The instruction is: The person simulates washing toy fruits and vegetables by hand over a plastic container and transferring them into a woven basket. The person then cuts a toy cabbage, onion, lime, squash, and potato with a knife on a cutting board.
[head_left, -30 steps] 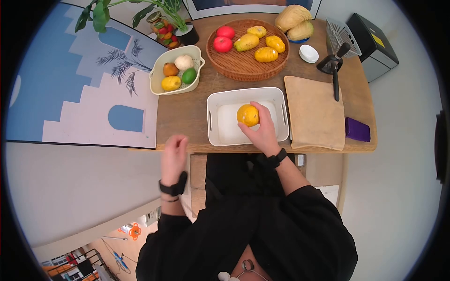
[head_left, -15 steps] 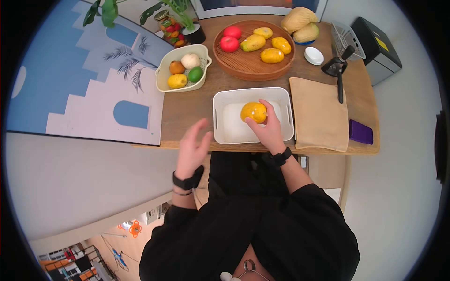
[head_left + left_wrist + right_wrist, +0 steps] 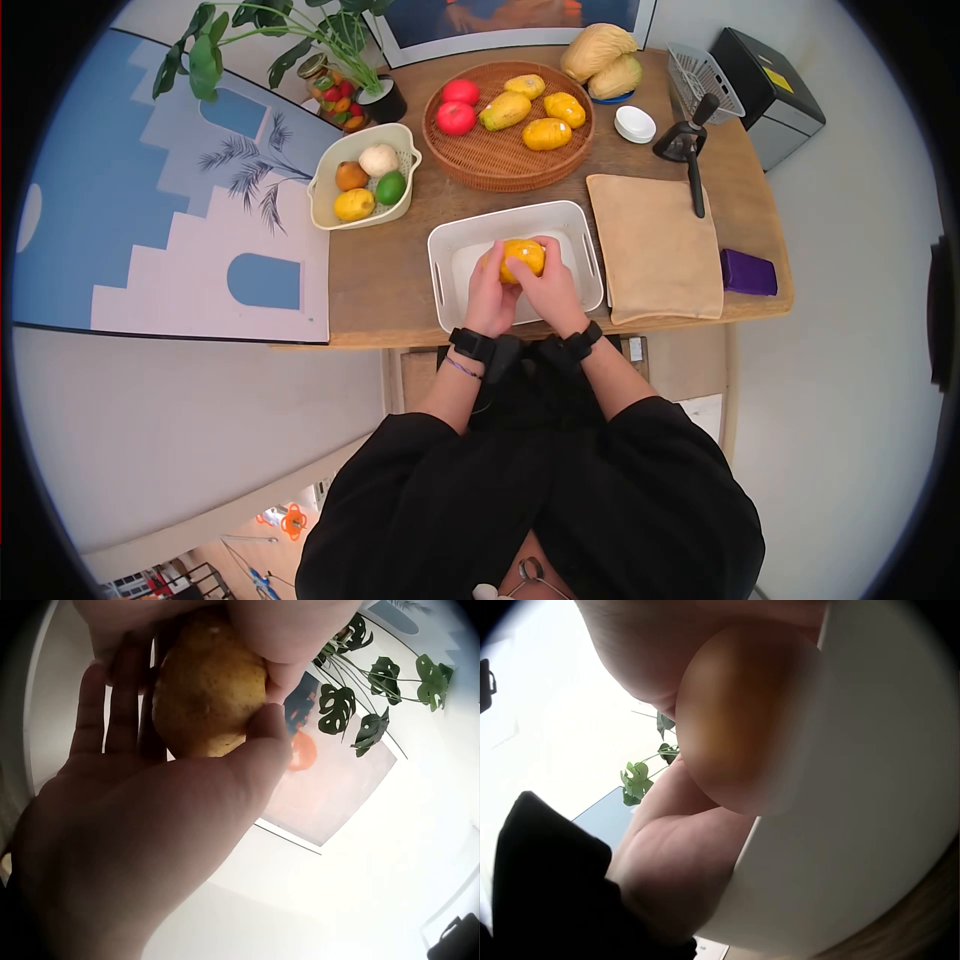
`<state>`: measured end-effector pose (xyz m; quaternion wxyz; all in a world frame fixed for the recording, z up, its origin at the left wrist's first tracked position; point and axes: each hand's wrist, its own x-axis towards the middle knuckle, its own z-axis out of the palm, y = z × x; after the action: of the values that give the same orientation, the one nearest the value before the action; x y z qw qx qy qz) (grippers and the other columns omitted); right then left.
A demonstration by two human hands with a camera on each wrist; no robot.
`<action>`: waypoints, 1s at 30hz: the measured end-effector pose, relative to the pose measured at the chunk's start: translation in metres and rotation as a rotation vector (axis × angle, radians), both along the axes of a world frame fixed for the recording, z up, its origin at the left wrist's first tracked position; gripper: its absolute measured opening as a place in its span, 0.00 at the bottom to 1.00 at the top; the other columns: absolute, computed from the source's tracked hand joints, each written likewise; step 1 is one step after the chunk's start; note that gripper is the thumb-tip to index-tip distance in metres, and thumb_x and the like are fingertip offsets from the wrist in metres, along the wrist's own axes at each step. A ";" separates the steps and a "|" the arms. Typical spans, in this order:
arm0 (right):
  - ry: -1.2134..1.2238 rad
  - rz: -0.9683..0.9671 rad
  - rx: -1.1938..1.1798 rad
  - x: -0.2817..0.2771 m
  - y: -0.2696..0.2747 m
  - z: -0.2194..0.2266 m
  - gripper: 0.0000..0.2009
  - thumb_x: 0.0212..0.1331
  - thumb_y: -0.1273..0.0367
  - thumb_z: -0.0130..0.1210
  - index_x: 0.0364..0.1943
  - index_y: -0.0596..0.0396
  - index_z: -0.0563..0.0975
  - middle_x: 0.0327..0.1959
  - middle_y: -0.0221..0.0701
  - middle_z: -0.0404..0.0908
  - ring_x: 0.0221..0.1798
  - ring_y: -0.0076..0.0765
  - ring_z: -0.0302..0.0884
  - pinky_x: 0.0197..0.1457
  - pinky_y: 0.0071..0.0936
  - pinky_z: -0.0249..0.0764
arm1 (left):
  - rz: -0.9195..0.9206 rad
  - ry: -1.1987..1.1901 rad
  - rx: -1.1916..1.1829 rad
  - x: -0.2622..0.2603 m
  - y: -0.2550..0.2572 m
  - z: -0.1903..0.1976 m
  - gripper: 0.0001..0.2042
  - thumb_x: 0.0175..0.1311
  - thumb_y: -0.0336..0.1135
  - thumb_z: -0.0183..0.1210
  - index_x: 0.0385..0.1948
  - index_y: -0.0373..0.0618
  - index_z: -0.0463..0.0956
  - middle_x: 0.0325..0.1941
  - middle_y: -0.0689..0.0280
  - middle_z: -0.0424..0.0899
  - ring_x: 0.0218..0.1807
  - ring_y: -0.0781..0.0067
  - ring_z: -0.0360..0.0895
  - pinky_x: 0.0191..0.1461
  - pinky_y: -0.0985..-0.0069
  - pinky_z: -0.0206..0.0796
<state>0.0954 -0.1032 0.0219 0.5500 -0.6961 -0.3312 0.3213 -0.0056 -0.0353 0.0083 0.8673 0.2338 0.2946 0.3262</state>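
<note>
Both hands hold one rounded yellow fruit point(image 3: 524, 259) over the white tub point(image 3: 463, 247). My left hand point(image 3: 487, 298) grips it from the left; in the left wrist view its thumb presses the speckled skin of the fruit point(image 3: 210, 694), with the fingers behind. My right hand point(image 3: 556, 297) has its fingers around the right side and its thumb across the near side. Seen from the right wrist, the fruit is a blurred orange-brown shape between the hands, and part of its skin is hidden by them.
Left of the tub stands a pale basket point(image 3: 319, 203) of mixed fruit. Behind is a round wicker tray point(image 3: 470, 165) with red and yellow fruits. A tan cloth point(image 3: 655, 255), a dark-handled tool point(image 3: 695, 170), a white bowl point(image 3: 635, 124) and a purple object point(image 3: 749, 273) lie rightward.
My left hand has come in from the left and now holds the fruit together with the right hand, which held it alone before. The head view has shifted and tilted slightly.
</note>
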 end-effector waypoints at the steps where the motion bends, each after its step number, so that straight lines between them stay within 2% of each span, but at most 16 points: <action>1: -0.115 -0.013 0.009 0.004 0.006 -0.015 0.23 0.65 0.58 0.63 0.55 0.59 0.71 0.43 0.46 0.83 0.47 0.44 0.83 0.50 0.33 0.78 | 0.008 -0.001 -0.005 0.000 0.001 -0.006 0.16 0.78 0.46 0.53 0.54 0.43 0.72 0.53 0.62 0.80 0.54 0.70 0.78 0.58 0.72 0.72; 3: -0.229 -0.019 0.023 0.006 0.012 -0.034 0.21 0.65 0.58 0.63 0.52 0.59 0.73 0.44 0.48 0.84 0.49 0.46 0.83 0.50 0.34 0.78 | 0.166 0.140 0.101 0.005 0.005 -0.015 0.15 0.79 0.45 0.52 0.51 0.42 0.73 0.49 0.62 0.81 0.51 0.70 0.78 0.57 0.71 0.72; 5: -0.321 0.026 0.002 0.006 0.016 -0.041 0.18 0.67 0.59 0.60 0.50 0.58 0.76 0.43 0.48 0.84 0.48 0.48 0.83 0.52 0.36 0.77 | 0.207 0.146 0.130 0.006 0.004 -0.020 0.14 0.79 0.44 0.52 0.51 0.41 0.72 0.49 0.62 0.80 0.51 0.70 0.78 0.57 0.72 0.72; 9: -0.270 0.087 -0.030 -0.004 0.021 -0.003 0.22 0.69 0.52 0.53 0.52 0.58 0.77 0.47 0.48 0.83 0.49 0.52 0.82 0.49 0.42 0.79 | 0.330 0.132 0.159 0.001 0.008 -0.032 0.14 0.78 0.43 0.53 0.50 0.41 0.71 0.49 0.63 0.78 0.50 0.71 0.78 0.55 0.71 0.73; 11: 0.150 0.182 -0.371 -0.002 0.022 0.031 0.26 0.72 0.48 0.46 0.56 0.57 0.77 0.45 0.45 0.84 0.40 0.49 0.84 0.35 0.39 0.80 | 0.336 0.168 0.169 0.005 0.004 -0.020 0.14 0.78 0.43 0.54 0.51 0.41 0.71 0.49 0.63 0.78 0.50 0.71 0.77 0.55 0.72 0.73; 13: 0.184 0.109 -0.303 0.001 0.029 -0.002 0.27 0.73 0.47 0.44 0.57 0.56 0.76 0.44 0.45 0.84 0.37 0.48 0.84 0.31 0.37 0.79 | 0.339 0.199 0.176 0.009 0.002 -0.013 0.15 0.77 0.43 0.55 0.52 0.41 0.70 0.49 0.63 0.78 0.51 0.71 0.77 0.54 0.73 0.73; 15: 0.216 0.037 -0.238 0.002 0.033 -0.020 0.28 0.73 0.45 0.42 0.58 0.55 0.76 0.43 0.45 0.84 0.33 0.47 0.84 0.26 0.34 0.78 | 0.203 0.293 0.208 0.012 -0.001 -0.011 0.16 0.77 0.43 0.56 0.55 0.40 0.69 0.50 0.64 0.78 0.52 0.72 0.76 0.54 0.73 0.73; 17: 0.488 0.028 -0.095 0.000 0.034 -0.026 0.26 0.74 0.45 0.43 0.57 0.50 0.76 0.37 0.35 0.83 0.41 0.32 0.85 0.24 0.29 0.79 | 0.162 0.286 0.208 0.010 0.001 -0.009 0.17 0.77 0.43 0.55 0.56 0.40 0.69 0.51 0.64 0.78 0.53 0.73 0.76 0.55 0.73 0.73; 18: 0.485 0.031 -0.097 -0.001 0.034 -0.024 0.26 0.74 0.45 0.43 0.57 0.50 0.76 0.37 0.35 0.83 0.41 0.32 0.85 0.24 0.29 0.79 | 0.119 0.282 0.211 0.009 0.003 -0.010 0.18 0.78 0.44 0.54 0.57 0.40 0.69 0.52 0.64 0.78 0.54 0.73 0.76 0.55 0.73 0.73; 20: 0.343 0.080 -0.105 -0.001 0.031 -0.018 0.24 0.74 0.47 0.46 0.57 0.51 0.76 0.41 0.35 0.83 0.43 0.35 0.85 0.33 0.29 0.81 | 0.181 0.269 0.208 0.008 0.003 -0.014 0.18 0.78 0.44 0.53 0.58 0.40 0.69 0.52 0.64 0.78 0.55 0.74 0.76 0.56 0.73 0.73; 21: 0.339 0.081 -0.104 -0.001 0.030 -0.020 0.24 0.74 0.47 0.46 0.57 0.51 0.76 0.41 0.35 0.83 0.43 0.35 0.85 0.33 0.29 0.81 | 0.241 0.258 0.206 0.008 0.004 -0.018 0.19 0.79 0.45 0.52 0.59 0.40 0.70 0.53 0.64 0.79 0.56 0.74 0.76 0.56 0.73 0.73; 23: -0.090 0.058 -0.149 -0.001 0.029 -0.028 0.24 0.74 0.49 0.48 0.58 0.54 0.75 0.43 0.48 0.85 0.42 0.50 0.84 0.45 0.39 0.80 | 0.222 0.224 0.201 0.004 0.006 -0.026 0.19 0.80 0.45 0.51 0.60 0.39 0.70 0.54 0.64 0.78 0.57 0.74 0.75 0.57 0.73 0.72; 27: -0.071 0.021 -0.201 0.004 0.035 -0.038 0.21 0.75 0.52 0.46 0.58 0.53 0.75 0.44 0.48 0.85 0.45 0.49 0.84 0.54 0.38 0.78 | 0.209 0.188 0.221 0.007 0.003 -0.024 0.22 0.79 0.46 0.52 0.64 0.40 0.67 0.59 0.62 0.76 0.60 0.72 0.74 0.58 0.69 0.73; 28: 0.065 -0.042 -0.065 0.007 0.037 -0.040 0.21 0.77 0.54 0.46 0.58 0.55 0.75 0.47 0.41 0.83 0.48 0.39 0.81 0.55 0.33 0.76 | 0.206 0.186 0.220 0.007 0.001 -0.014 0.22 0.79 0.46 0.52 0.64 0.40 0.67 0.59 0.62 0.76 0.60 0.72 0.74 0.58 0.69 0.73; 29: 0.200 -0.105 0.072 0.010 0.037 -0.042 0.20 0.78 0.55 0.46 0.58 0.57 0.74 0.49 0.34 0.81 0.50 0.29 0.78 0.56 0.27 0.74 | 0.078 0.256 0.236 0.007 -0.003 -0.003 0.23 0.78 0.46 0.54 0.65 0.41 0.64 0.60 0.62 0.75 0.61 0.71 0.74 0.59 0.65 0.73; 30: 0.197 -0.106 0.073 0.010 0.036 -0.039 0.20 0.78 0.55 0.46 0.58 0.57 0.74 0.49 0.34 0.81 0.50 0.29 0.78 0.56 0.27 0.74 | -0.051 0.324 0.252 0.008 -0.005 0.004 0.25 0.77 0.46 0.56 0.67 0.43 0.62 0.62 0.61 0.74 0.62 0.70 0.73 0.59 0.62 0.74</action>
<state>0.1056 -0.0673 -0.0172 0.6209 -0.6574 -0.2498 0.3463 0.0023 -0.0407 0.0126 0.7805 0.3973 0.3810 0.2964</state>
